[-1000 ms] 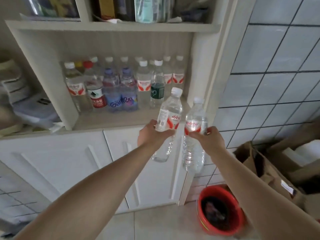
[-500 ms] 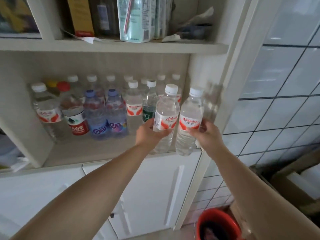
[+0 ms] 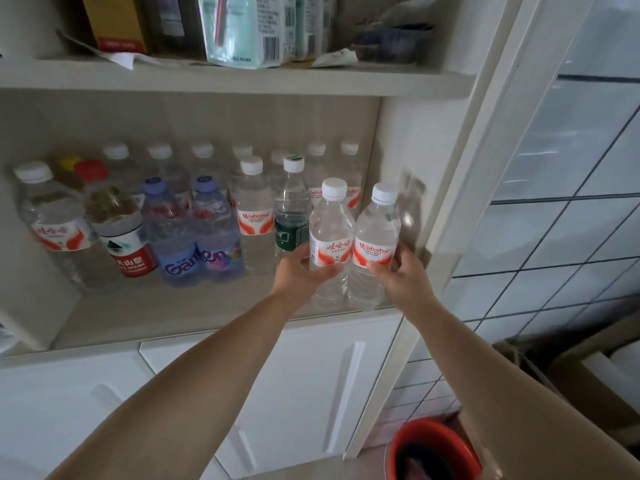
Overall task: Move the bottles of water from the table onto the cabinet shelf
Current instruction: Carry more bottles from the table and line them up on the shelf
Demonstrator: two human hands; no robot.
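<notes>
My left hand (image 3: 298, 268) grips a clear water bottle (image 3: 330, 230) with a white cap and red-and-white label. Beside it my right hand (image 3: 405, 275) grips a second, similar bottle (image 3: 375, 233). Both bottles stand upright and side by side at the front right corner of the cabinet shelf (image 3: 166, 317), their bases at shelf level. Whether the bases touch the board I cannot tell. Behind and to the left, several water bottles (image 3: 252, 216) fill the shelf in rows.
The shelf's right wall (image 3: 401, 143) is close beside the right bottle. An upper shelf (image 3: 242, 81) carries boxes and packets. White cabinet doors (image 3: 304, 386) lie below. A red bucket (image 3: 433, 452) and cardboard boxes (image 3: 588, 375) stand on the floor at the right.
Both hands have carried the two bottles up from in front of the cabinet doors and forward onto the shelf's front right corner. The view has moved closer to the shelf.
</notes>
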